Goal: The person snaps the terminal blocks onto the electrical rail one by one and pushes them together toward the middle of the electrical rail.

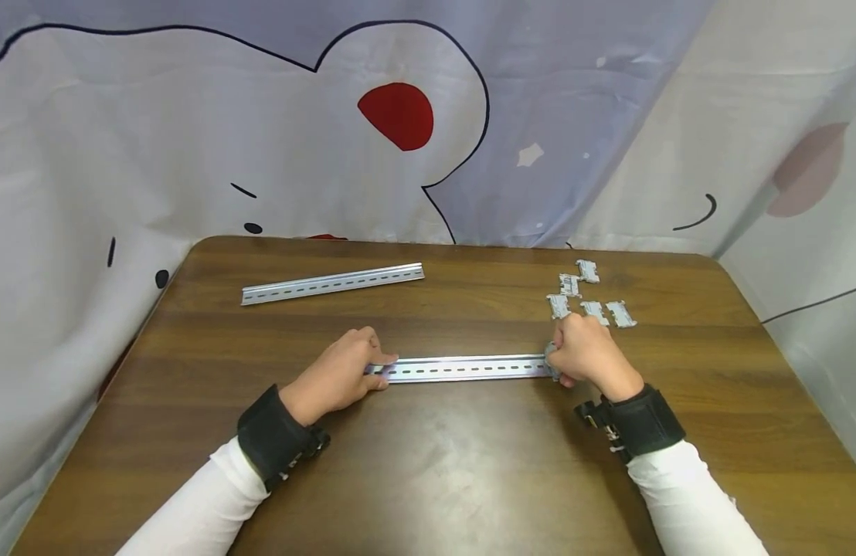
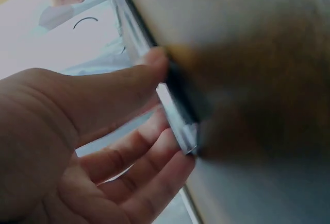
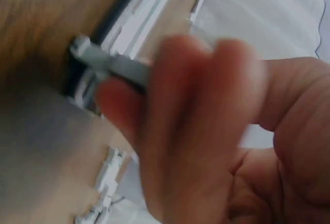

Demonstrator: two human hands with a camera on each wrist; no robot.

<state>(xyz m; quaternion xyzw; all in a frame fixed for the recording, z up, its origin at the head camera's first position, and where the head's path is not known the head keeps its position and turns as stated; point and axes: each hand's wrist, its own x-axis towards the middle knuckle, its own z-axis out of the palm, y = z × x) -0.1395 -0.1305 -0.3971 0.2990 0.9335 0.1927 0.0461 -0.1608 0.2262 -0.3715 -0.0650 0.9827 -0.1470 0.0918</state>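
Note:
A slotted silver DIN rail point(image 1: 470, 368) lies crosswise in front of me on the wooden table. My left hand point(image 1: 341, 371) pinches its left end, thumb along the near edge and fingers at the far edge; the left wrist view shows the rail end point(image 2: 172, 113) between thumb and fingers. At the opposite end, my right hand point(image 1: 589, 351) holds a small grey plastic rail clip point(image 1: 551, 361) by its sides. In the right wrist view this clip point(image 3: 111, 64) sits across the end of the rail point(image 3: 139, 23), partly hidden by the fingers.
A second slotted rail point(image 1: 331, 283) lies slightly slanted at the back left of the table point(image 1: 435, 463). Several more grey clips point(image 1: 620, 313) lie flat beyond my right hand. A printed curtain point(image 1: 261, 139) hangs behind the table's far edge.

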